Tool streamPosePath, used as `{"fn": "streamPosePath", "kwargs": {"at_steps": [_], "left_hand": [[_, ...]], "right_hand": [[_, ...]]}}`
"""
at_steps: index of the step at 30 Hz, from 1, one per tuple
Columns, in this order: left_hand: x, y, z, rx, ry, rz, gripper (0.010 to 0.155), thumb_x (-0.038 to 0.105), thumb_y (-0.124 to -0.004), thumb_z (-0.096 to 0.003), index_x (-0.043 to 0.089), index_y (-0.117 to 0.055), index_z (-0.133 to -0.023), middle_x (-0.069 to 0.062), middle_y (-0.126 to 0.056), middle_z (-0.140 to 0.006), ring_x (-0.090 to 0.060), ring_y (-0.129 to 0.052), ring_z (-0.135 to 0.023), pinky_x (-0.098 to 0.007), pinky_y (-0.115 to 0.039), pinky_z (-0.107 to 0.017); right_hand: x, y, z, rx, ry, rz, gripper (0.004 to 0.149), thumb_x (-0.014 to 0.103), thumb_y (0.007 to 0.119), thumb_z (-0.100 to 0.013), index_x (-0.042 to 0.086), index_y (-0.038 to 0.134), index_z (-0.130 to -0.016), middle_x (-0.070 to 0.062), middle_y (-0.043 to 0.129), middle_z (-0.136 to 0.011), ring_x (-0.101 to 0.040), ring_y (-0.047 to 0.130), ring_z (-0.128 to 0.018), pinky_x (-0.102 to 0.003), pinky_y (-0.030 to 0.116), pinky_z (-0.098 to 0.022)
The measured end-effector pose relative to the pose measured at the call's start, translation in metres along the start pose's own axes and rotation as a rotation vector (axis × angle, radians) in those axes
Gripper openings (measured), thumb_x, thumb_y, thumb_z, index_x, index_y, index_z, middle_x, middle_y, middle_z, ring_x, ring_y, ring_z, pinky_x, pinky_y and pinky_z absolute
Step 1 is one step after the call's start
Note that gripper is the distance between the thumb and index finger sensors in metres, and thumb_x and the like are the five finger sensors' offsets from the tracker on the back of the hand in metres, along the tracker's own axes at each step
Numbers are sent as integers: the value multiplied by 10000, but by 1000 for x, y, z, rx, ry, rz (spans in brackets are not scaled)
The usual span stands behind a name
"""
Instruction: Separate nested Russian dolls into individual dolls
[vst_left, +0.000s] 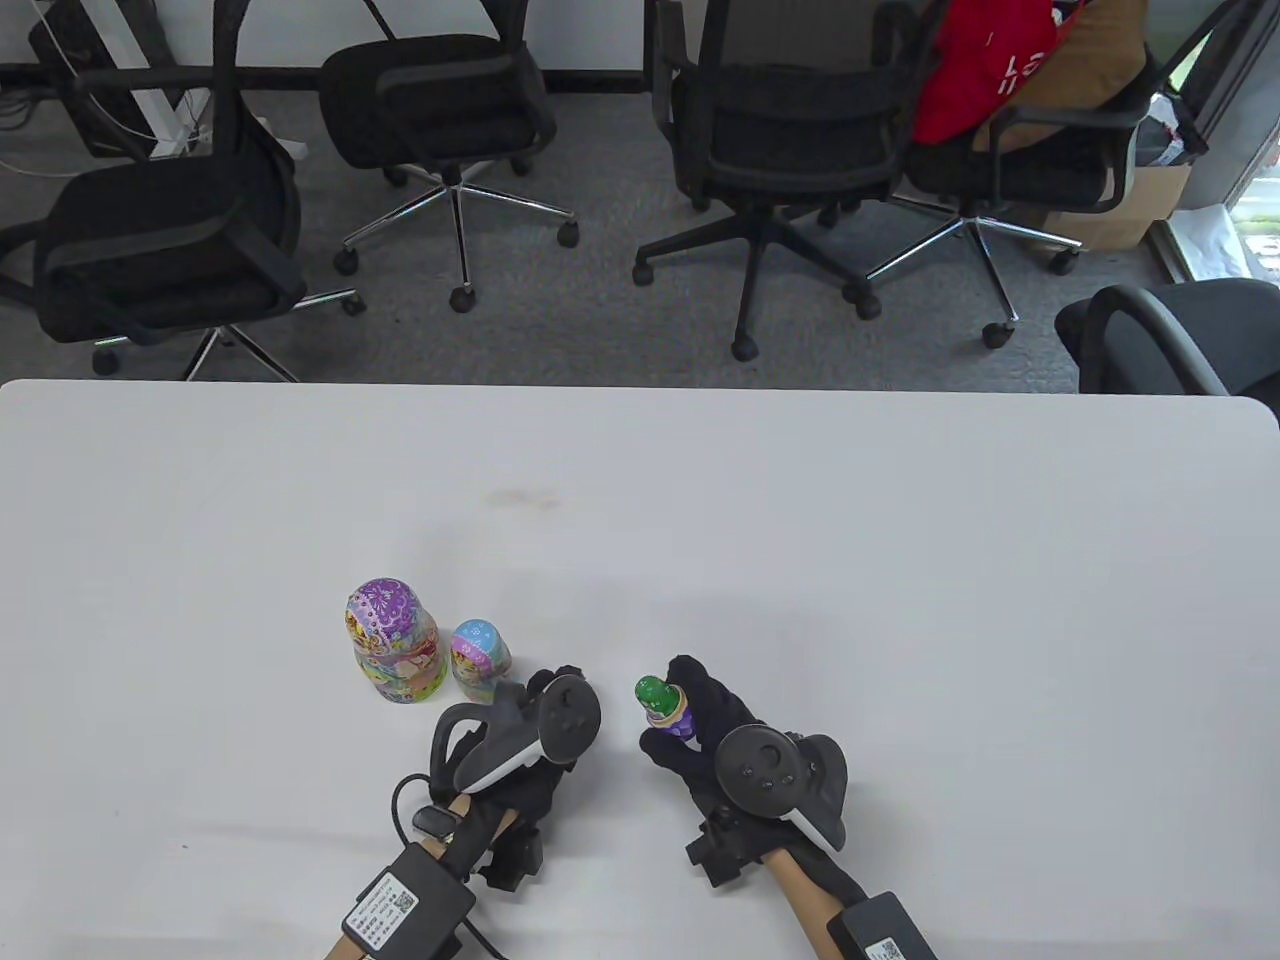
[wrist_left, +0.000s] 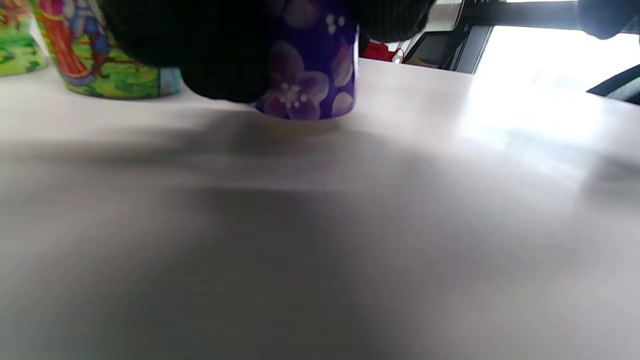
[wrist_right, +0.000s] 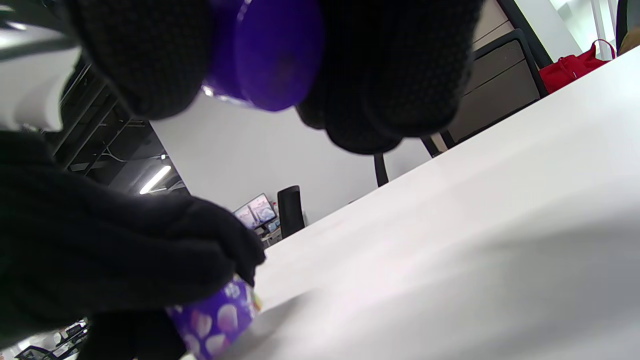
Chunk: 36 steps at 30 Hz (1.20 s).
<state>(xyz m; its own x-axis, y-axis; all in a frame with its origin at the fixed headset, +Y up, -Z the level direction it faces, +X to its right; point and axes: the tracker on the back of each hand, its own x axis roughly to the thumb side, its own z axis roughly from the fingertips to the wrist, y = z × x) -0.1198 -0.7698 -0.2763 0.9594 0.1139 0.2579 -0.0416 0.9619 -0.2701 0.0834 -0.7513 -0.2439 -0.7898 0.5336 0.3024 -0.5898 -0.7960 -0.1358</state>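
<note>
A large purple-headed doll (vst_left: 392, 640) and a smaller blue-headed doll (vst_left: 480, 650) stand side by side on the white table (vst_left: 800, 560). My left hand (vst_left: 535, 692) is just right of them and grips a purple flowered doll piece (wrist_left: 307, 75), low at the table surface. That piece is hidden under the hand in the table view and shows in the right wrist view (wrist_right: 215, 320). My right hand (vst_left: 683, 712) holds a small doll (vst_left: 662, 706) with a green head and purple base above the table. Its purple underside (wrist_right: 265, 50) sits between my fingers (wrist_right: 395, 75).
The two standing dolls' painted bases (wrist_left: 100, 55) are close to the left of my left hand. Several black office chairs (vst_left: 790, 130) stand beyond the table's far edge. A red bag (vst_left: 985, 60) hangs on one.
</note>
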Motion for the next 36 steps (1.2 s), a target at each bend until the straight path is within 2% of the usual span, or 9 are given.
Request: {"fn": "streamPosePath", "kwargs": {"at_steps": [5,12,19,23,28,30,32,36], "left_hand": [[3,-5,0,4,-2,-55,593,381,-646,-602,94,-598,-1119,-196,-757,-1073,-311,-904,-695,-339,-879,-406],[-1,0,0,2,9,-10,609,401,-638,-600,95,-594,-1125,-202,-752,-1075,-314,-904,-708,-348,-875,-419],[-5,27,10,88,-11,75,637,423,-627,-598,88,-576,-1137,-216,-731,-1088,-330,-900,-723,-356,-874,-431],[-4,47,21,183,-88,200,647,430,-602,-604,74,-568,-1143,-232,-744,-1074,-337,-909,-732,-359,-880,-435],[0,58,31,266,-176,357,662,437,-562,-611,48,-563,-1147,-250,-763,-1055,-353,-921,-744,-376,-886,-451],[3,57,32,265,-209,431,674,444,-559,-609,42,-560,-1150,-257,-772,-1048,-359,-928,-741,-382,-889,-449],[9,54,32,219,-240,491,695,459,-570,-602,40,-550,-1156,-266,-770,-1050,-372,-927,-752,-392,-887,-456],[20,47,31,140,-275,495,697,458,-590,-599,38,-552,-1154,-263,-773,-1047,-378,-926,-757,-394,-887,-461]], "right_hand": [[0,0,0,8,3,1,785,450,836,-406,55,564,-1028,-139,801,-932,-307,910,-692,-375,852,-514],[-1,1,0,21,3,0,785,448,836,-406,55,563,-1028,-141,801,-932,-309,909,-693,-376,852,-513],[-1,2,0,38,6,-2,793,446,833,-409,43,556,-1033,-151,803,-932,-317,908,-690,-381,850,-513],[0,3,0,49,3,7,795,440,835,-408,38,555,-1033,-156,800,-932,-316,908,-690,-381,850,-512],[2,6,0,74,-9,18,798,432,840,-405,30,555,-1032,-160,800,-931,-317,908,-687,-381,850,-511],[4,7,0,83,-16,21,799,430,841,-404,28,555,-1032,-163,802,-928,-317,910,-684,-380,850,-509],[6,8,0,90,-27,26,801,429,841,-404,26,553,-1033,-163,802,-929,-317,909,-684,-380,850,-510],[10,9,1,96,-44,36,806,427,837,-408,17,541,-1036,-167,793,-935,-317,906,-688,-378,849,-511]]}}
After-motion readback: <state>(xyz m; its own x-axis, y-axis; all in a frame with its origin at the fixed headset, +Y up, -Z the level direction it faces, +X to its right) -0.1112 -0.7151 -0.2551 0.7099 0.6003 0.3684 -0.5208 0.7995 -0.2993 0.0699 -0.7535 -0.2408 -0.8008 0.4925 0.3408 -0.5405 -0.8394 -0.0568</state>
